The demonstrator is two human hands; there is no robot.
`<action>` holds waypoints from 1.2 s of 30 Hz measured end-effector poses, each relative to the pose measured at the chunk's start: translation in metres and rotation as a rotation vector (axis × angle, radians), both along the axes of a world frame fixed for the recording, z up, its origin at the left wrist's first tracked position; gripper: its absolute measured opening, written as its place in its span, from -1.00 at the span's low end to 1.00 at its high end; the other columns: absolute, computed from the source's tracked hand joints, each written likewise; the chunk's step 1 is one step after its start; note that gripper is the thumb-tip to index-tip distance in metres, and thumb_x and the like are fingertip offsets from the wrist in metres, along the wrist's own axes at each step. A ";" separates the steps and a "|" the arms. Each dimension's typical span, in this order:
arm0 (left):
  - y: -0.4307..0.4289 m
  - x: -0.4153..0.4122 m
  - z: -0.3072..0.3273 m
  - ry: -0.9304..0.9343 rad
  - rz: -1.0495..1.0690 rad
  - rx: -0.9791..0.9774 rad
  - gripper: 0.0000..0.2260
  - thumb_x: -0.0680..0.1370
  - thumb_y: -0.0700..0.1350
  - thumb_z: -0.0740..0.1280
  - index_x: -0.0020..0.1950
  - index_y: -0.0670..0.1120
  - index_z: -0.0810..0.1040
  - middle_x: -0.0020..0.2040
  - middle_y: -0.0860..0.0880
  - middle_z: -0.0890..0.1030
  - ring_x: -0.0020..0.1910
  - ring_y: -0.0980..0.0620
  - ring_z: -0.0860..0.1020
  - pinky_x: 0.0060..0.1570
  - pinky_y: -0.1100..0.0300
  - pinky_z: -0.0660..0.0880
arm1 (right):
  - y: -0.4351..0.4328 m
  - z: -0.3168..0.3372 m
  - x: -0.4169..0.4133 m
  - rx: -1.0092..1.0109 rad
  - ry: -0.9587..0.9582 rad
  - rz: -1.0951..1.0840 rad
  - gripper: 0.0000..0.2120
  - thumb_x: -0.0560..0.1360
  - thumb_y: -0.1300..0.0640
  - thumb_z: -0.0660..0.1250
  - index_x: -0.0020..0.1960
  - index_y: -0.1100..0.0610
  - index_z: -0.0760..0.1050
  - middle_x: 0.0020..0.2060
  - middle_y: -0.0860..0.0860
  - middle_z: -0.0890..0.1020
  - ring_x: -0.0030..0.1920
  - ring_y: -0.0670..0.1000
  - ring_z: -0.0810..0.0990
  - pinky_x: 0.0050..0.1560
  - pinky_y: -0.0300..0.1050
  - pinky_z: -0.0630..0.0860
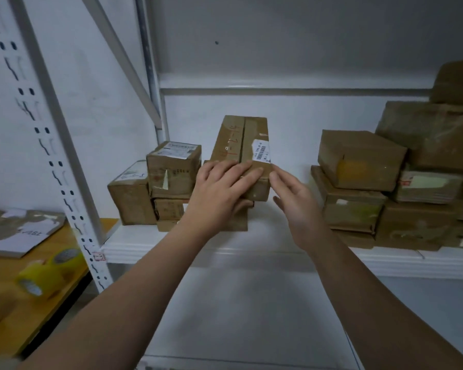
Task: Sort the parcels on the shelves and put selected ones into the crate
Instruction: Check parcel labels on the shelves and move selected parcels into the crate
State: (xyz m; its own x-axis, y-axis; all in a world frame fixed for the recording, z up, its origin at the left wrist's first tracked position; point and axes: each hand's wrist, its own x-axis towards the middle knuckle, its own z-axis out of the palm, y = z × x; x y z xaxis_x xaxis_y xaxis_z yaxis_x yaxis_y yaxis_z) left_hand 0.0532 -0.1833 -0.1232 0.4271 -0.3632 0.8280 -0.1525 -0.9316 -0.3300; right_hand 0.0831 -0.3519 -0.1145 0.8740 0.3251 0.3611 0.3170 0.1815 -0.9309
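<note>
Two hands meet one long brown cardboard parcel (241, 140) on the white metal shelf (171, 247) — left hand (219, 188) grips its near end, right hand (294, 198) open, fingertips touching the corner; at least three smaller brown boxes (174, 169) stand just beside.

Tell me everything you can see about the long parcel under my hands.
The long parcel is worn brown cardboard, seam along its top, red handwriting, white barcode label at the right edge. It lies flat atop smaller boxes on the white shelf, pointing away. The left hand holds its near end, fingers on top, thumb beneath; the right hand touches its near right corner.
</note>
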 end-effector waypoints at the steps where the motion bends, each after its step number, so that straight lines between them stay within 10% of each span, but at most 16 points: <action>1: -0.001 0.005 0.004 0.010 0.018 0.004 -0.38 0.35 0.06 0.51 0.35 0.01 0.38 0.25 -0.02 0.56 0.20 -0.09 0.46 0.18 0.00 0.24 | 0.002 -0.001 0.004 -0.024 -0.032 -0.011 -0.73 0.61 0.07 0.23 0.29 -0.03 0.50 0.16 -0.18 0.61 0.16 -0.26 0.55 0.09 -0.38 0.48; 8: 0.009 0.026 0.019 0.070 0.102 -0.008 -0.33 0.24 0.03 0.58 0.32 -0.03 0.50 0.19 -0.03 0.58 0.14 -0.15 0.53 0.13 0.00 0.19 | 0.023 -0.007 0.026 -0.105 -0.139 -0.067 -0.68 0.60 0.16 0.26 0.32 -0.08 0.42 0.29 -0.10 0.52 0.31 -0.13 0.46 0.37 -0.01 0.41; 15: 0.031 0.027 0.002 0.242 0.186 -0.036 -0.27 0.21 0.04 0.60 0.34 -0.02 0.46 0.25 -0.07 0.53 0.25 -0.18 0.46 0.27 -0.15 0.23 | 0.048 -0.018 0.030 -0.094 -0.012 -0.132 -0.62 0.60 0.12 0.26 0.39 0.00 0.34 0.21 -0.07 0.44 0.16 -0.08 0.50 -0.12 -0.46 0.48; 27: 0.023 0.028 0.001 0.158 0.142 -0.068 -0.41 0.39 0.31 0.28 0.30 -0.02 0.48 0.23 -0.15 0.53 0.24 -0.18 0.45 0.29 -0.27 0.27 | 0.031 -0.017 0.038 -0.207 0.014 -0.274 -0.59 0.58 0.10 0.28 0.40 -0.01 0.31 0.24 -0.01 0.46 0.19 -0.02 0.49 0.14 -0.13 0.49; 36: -0.069 0.058 0.020 0.171 -0.126 -0.107 -0.49 0.51 0.18 0.18 0.38 -0.06 0.39 0.35 -0.19 0.44 0.27 -0.18 0.43 0.22 -0.14 0.37 | -0.070 -0.001 0.045 -0.250 -0.170 -0.521 -0.74 0.58 0.17 0.27 0.26 0.02 0.46 0.11 -0.09 0.56 0.05 -0.22 0.52 -0.08 -0.47 0.44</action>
